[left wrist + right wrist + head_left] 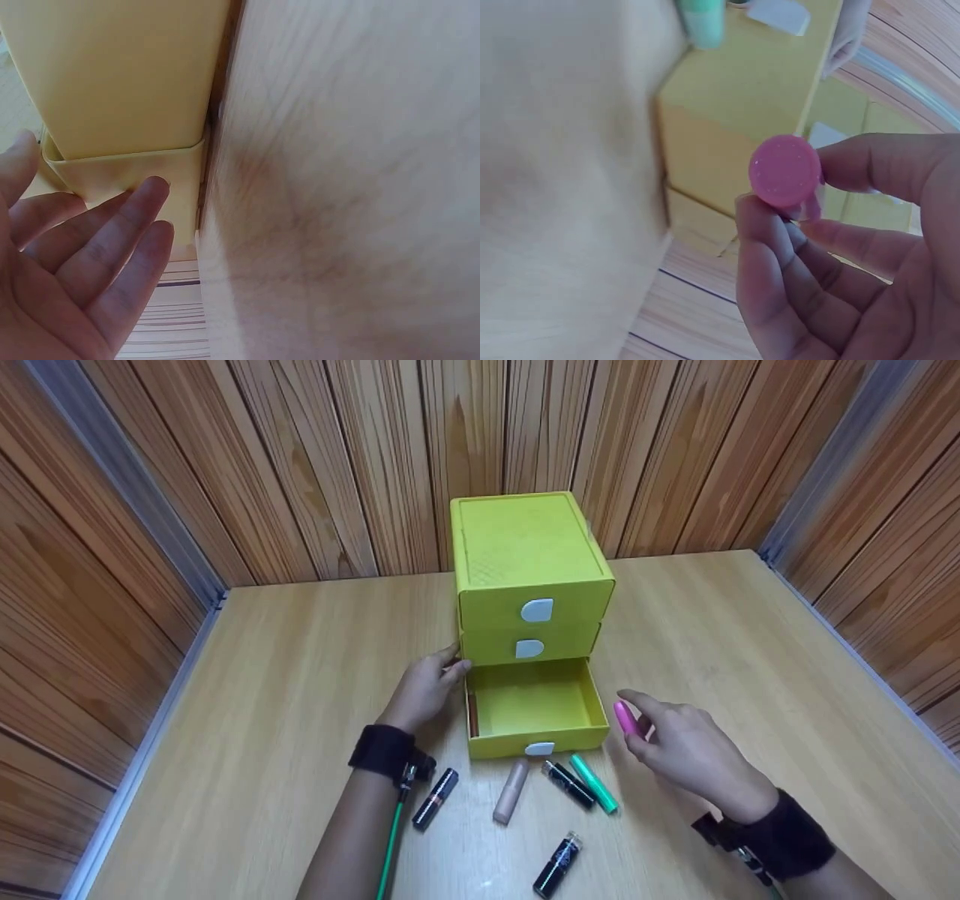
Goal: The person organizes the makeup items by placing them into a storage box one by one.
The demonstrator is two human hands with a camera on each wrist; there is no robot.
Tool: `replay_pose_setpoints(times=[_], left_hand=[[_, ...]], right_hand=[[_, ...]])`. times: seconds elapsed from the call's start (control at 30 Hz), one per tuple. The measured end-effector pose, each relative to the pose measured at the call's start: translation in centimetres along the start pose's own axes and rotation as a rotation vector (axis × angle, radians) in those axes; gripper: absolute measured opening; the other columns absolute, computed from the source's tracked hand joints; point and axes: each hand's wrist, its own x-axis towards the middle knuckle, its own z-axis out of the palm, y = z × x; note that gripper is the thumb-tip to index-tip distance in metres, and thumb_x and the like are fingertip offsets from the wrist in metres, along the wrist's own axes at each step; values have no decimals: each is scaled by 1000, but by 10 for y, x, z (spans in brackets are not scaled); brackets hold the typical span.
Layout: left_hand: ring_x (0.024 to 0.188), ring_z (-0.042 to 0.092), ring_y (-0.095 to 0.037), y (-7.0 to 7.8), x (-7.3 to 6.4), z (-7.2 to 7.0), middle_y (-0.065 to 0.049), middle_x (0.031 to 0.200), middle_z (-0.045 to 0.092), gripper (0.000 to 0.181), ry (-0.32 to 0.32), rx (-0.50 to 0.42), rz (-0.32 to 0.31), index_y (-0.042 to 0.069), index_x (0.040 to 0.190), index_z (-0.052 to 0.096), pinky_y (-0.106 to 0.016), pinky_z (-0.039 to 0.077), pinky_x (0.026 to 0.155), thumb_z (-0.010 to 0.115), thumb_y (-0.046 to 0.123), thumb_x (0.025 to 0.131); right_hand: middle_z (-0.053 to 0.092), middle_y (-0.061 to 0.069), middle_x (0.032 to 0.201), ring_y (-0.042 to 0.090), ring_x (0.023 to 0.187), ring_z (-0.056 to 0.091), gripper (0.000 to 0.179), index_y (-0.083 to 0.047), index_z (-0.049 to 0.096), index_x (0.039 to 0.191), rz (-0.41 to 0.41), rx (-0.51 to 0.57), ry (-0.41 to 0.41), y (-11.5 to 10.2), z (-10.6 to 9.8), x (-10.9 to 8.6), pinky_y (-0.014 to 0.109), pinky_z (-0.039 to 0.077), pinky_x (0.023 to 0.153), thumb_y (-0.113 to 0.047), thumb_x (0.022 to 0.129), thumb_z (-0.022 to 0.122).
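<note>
My right hand (pixel 694 746) pinches a small pink tube with a rounded cap (pixel 625 718), just right of the pulled-out bottom drawer (pixel 495 746). In the right wrist view the round pink end of the tube (pixel 784 171) faces the camera, between thumb and fingertips. The drawer belongs to a yellow three-drawer box (pixel 532 540); its upper two drawers are closed. Along the drawer's left inner wall lies a slim reddish-brown stick (pixel 473 715). My left hand (pixel 424 690) rests at the box's left side, fingers extended, fingertips at the casing edge in the left wrist view.
In front of the drawer lie a black tube (pixel 435 800), a pale pinkish tube (pixel 511 791), another black tube (pixel 568 785) beside a green tube (pixel 594 784), and a further black one (pixel 558 866) nearest me. Wood-panelled walls (pixel 405 457) enclose the table (pixel 322 660).
</note>
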Motion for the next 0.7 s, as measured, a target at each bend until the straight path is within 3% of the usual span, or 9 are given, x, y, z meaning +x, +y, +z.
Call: replay_pose_setpoints(times=[0.27, 0.5, 0.7], left_hand=[[129, 48, -23, 1, 1, 0, -11, 140, 51, 63, 6, 11, -8, 4, 146, 41, -35, 37, 108, 51, 45, 99], [132, 43, -23, 1, 1, 0, -11, 142, 49, 62, 8, 7, -9, 4, 146, 41, -36, 34, 109, 51, 44, 100], [132, 43, -23, 1, 0, 0, -12, 142, 48, 63, 5, 12, -9, 4, 146, 40, -36, 34, 109, 51, 45, 99]], right_hand=[[65, -2, 80, 4, 52, 49, 49, -7, 56, 134, 13, 58, 0, -21, -5, 19, 23, 43, 43, -12, 87, 67], [66, 0, 83, 7, 66, 60, 46, -6, 57, 133, 7, 133, 5, -37, -5, 37, 22, 50, 50, -15, 89, 67], [65, -4, 78, 4, 61, 60, 44, -7, 58, 130, 24, 203, -11, -48, 1, 52, 23, 50, 47, -16, 89, 68]])
